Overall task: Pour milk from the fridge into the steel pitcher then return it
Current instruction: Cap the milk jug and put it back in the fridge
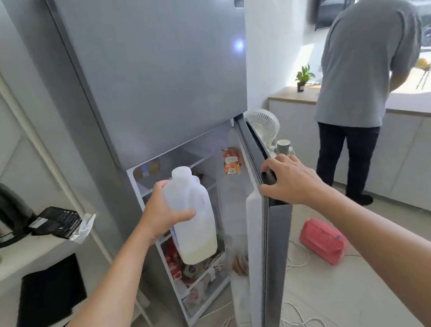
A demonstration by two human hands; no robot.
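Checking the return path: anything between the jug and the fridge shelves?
Nothing visible. The left hand holds the jug in front of the open fridge; the right hand holds the door open, off to the right.

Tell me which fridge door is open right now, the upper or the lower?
The lower door is open, swung out with the right hand on its top edge. The upper door is shut flat. The left hand holds the milk jug.
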